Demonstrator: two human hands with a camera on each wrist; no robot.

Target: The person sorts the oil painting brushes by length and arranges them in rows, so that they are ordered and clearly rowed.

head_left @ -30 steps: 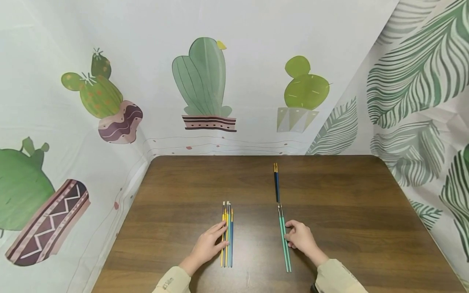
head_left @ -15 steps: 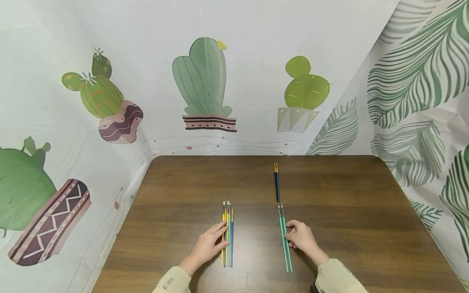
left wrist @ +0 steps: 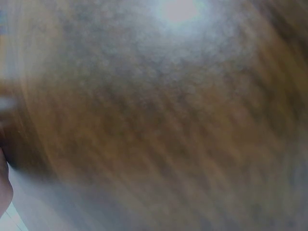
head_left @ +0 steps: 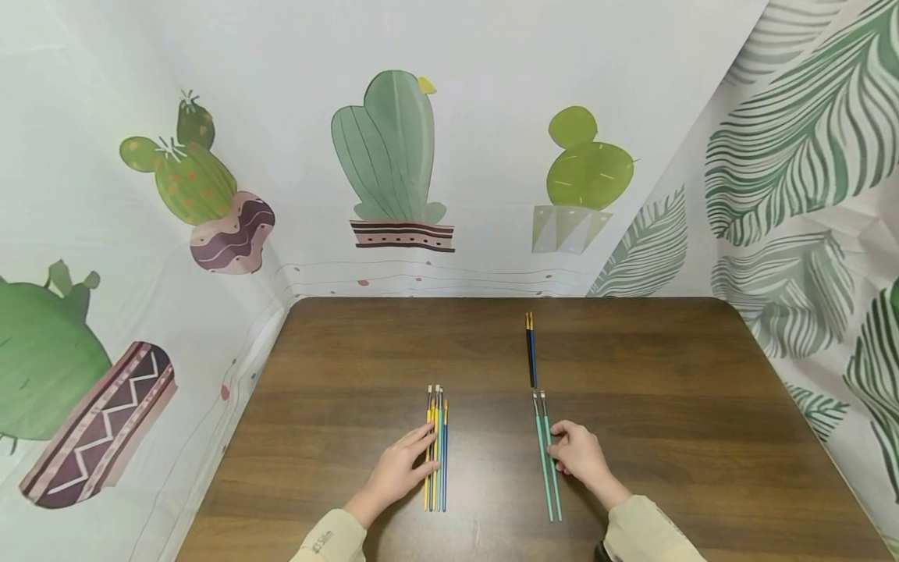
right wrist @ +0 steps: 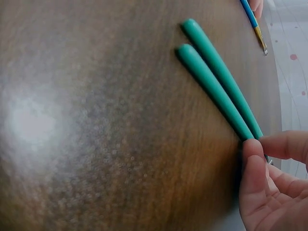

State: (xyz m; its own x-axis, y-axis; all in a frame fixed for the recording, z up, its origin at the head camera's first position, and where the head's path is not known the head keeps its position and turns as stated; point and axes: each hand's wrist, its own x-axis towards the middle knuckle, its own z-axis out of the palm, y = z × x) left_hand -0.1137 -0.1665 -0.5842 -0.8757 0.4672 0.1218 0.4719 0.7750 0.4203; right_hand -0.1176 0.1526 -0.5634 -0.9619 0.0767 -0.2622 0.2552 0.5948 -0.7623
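Two green paintbrushes lie side by side on the table, right of centre in the head view. My right hand pinches the right green paintbrush between thumb and fingers, also plain in the right wrist view. The left green paintbrush lies beside it, a narrow gap between their bristle ends. My left hand rests its extended fingers on a row of paintbrushes with yellow, light teal and blue handles, including a blue paintbrush at its right edge. The left wrist view is mostly blurred tabletop.
Beyond the green pair, two dark blue paintbrushes lie close together, handle ends near the green brushes' bristles. The brown wooden table meets a wall hanging printed with cacti and leaves at its back edge.
The right green paintbrush has shifted slightly right with my right hand, widening the gap at the bristle ends. My left hand and its row of brushes stay in place.
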